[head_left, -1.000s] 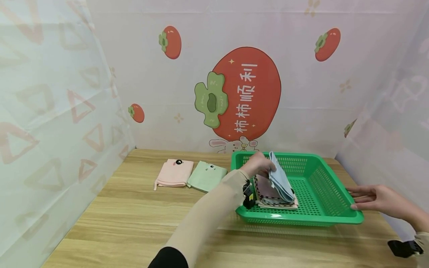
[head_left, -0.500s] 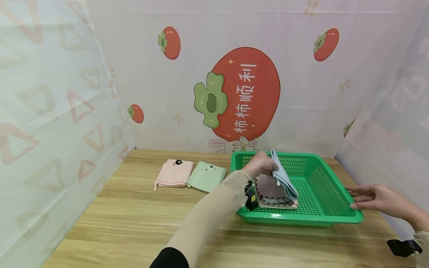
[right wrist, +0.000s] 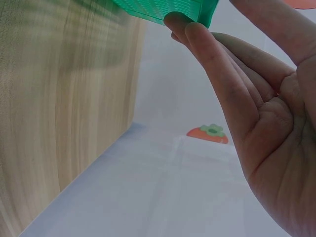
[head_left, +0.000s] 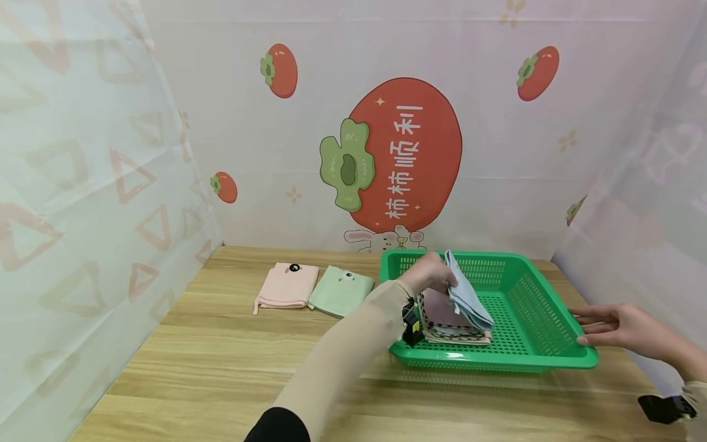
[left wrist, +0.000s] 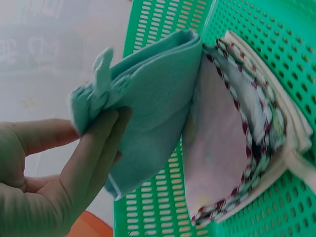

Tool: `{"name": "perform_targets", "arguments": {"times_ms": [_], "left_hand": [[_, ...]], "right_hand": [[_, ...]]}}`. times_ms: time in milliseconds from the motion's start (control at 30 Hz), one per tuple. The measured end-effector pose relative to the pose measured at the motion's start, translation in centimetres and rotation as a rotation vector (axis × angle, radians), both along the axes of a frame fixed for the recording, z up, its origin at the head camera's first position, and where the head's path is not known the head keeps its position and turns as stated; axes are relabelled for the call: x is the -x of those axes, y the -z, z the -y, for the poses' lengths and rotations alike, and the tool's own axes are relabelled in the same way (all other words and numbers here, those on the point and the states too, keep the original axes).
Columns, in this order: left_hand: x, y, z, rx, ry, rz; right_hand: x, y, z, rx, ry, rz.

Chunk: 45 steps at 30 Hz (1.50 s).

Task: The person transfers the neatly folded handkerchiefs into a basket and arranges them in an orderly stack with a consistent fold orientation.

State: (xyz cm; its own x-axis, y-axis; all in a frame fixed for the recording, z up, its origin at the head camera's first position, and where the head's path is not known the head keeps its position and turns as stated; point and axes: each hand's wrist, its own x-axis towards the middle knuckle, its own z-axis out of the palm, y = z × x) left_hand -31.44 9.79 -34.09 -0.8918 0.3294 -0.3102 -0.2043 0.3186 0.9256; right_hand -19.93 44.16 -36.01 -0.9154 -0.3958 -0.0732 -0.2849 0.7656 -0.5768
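- While your left hand (head_left: 429,273) pinches it by its upper edge, the folded blue cloth (head_left: 471,304) slants over a stack (head_left: 482,338) inside the left part of the basket (head_left: 541,362); you cannot tell whether its lower edge rests there.
- You see it pale blue from the head and nearer teal from the left wrist: soft, matte, folded into a flat, layered piece, with a small knotted loop (left wrist: 102,74) of the same colour at your fingers.
- Your right hand (head_left: 624,328) has its fingers nearly straight, their tips touching the basket's right side.
- Topping the stack, you find a mauve cloth (head_left: 442,307) rimmed with twisted dark-and-pale edging (left wrist: 217,208); below, cream cloth (left wrist: 298,133) shows thick, rounded folds.
- Your basket is glossy green plastic, rectangular, with flared, slotted walls and a perforated floor.
- To its left, you have a pink cloth (head_left: 287,288) and a mint cloth (head_left: 339,296), folded flat side by side on the wood-grain table (head_left: 221,368).
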Motion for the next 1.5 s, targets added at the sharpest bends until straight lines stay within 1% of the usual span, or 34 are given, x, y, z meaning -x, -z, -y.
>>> {"name": "perform_targets", "arguments": {"times_ms": [167, 233, 333, 467, 600, 733, 833, 933, 1000, 1100, 1233, 1300, 1400, 1500], "left_hand": [[0.1, -0.1, 0.6, 0.07, 0.066, -0.032], [0.2, -0.1, 0.8, 0.075, 0.084, -0.034], [0.2, -0.2, 1.2, 0.116, 0.097, -0.049], [0.1, -0.3, 1.6, 0.184, 0.114, -0.085], [-0.1, -0.3, 2.0, 0.194, 0.134, -0.106], [-0.1, -0.3, 2.1, 0.207, 0.149, -0.127], [0.0, -0.4, 2.3, 0.202, 0.145, -0.122], [0.1, -0.6, 2.5, 0.194, 0.131, -0.115], [0.2, -0.7, 2.6, 0.217, 0.127, -0.131], [0.2, -0.8, 2.7, 0.224, 0.119, -0.131], [0.1, -0.9, 2.8, 0.182, 0.105, -0.088], [0.0, -1.0, 2.9, 0.183, 0.106, -0.091], [-0.1, -1.0, 3.1, 0.189, 0.118, -0.12], [-0.1, -1.1, 3.4, 0.162, 0.121, -0.142]], "right_hand": [[-0.1, -0.1, 0.0, 0.021, 0.0, 0.003], [-0.1, -0.1, 0.0, 0.028, -0.003, 0.003], [-0.1, -0.1, 0.0, 0.037, -0.009, 0.003], [-0.1, -0.1, 0.0, 0.045, -0.012, -0.001], [-0.1, -0.1, -0.1, 0.05, -0.013, 0.0], [-0.1, 0.0, -0.1, 0.02, -0.009, -0.01], [-0.1, 0.0, 0.0, -0.013, 0.0, -0.02], [0.0, -0.1, 0.0, -0.019, 0.002, -0.02], [0.0, -0.1, 0.0, -0.019, 0.0, -0.021], [0.0, -0.1, 0.1, -0.026, -0.003, -0.02], [0.0, 0.0, 0.1, -0.039, -0.003, -0.028], [0.0, 0.0, 0.1, -0.039, -0.003, -0.032], [0.0, 0.0, 0.1, -0.026, -0.008, -0.031], [0.0, -0.1, 0.0, -0.007, -0.016, -0.028]]}}
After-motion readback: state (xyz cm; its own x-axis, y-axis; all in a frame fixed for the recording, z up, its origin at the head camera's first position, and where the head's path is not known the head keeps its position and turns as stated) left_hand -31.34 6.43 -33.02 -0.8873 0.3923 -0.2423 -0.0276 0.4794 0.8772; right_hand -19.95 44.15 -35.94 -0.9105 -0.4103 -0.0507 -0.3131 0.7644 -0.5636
